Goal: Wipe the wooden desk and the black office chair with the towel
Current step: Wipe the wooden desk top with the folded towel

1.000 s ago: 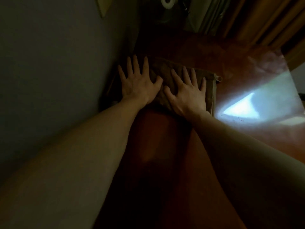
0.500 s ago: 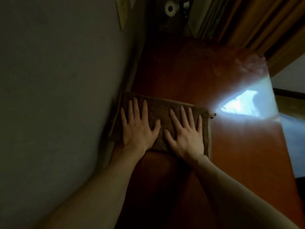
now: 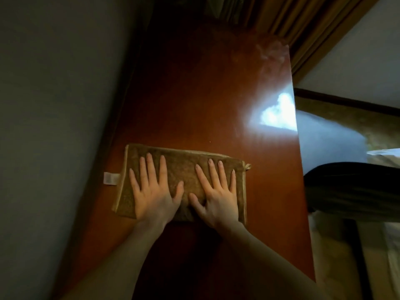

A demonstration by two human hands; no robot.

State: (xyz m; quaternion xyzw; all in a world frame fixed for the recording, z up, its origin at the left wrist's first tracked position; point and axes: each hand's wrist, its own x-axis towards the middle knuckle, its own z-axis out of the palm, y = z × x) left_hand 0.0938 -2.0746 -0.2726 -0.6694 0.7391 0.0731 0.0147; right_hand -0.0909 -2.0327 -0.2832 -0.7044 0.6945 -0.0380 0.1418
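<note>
Left hand (image 3: pixel 152 191) and right hand (image 3: pixel 218 197) lie flat, fingers spread, pressing folded brown towel (image 3: pixel 181 169) on wooden table (image 3: pixel 194 94); black chair (image 3: pixel 350 191) right of right hand.

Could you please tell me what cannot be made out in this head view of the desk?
Head view, wooden desk beneath the towel: covered by the towel, the left hand and the right hand.
Head view, black office chair: mostly cut off by the right edge.
Head view, towel's tag: print too small and dim.
Head view, desk surface near its right edge: washed out by glare.
</note>
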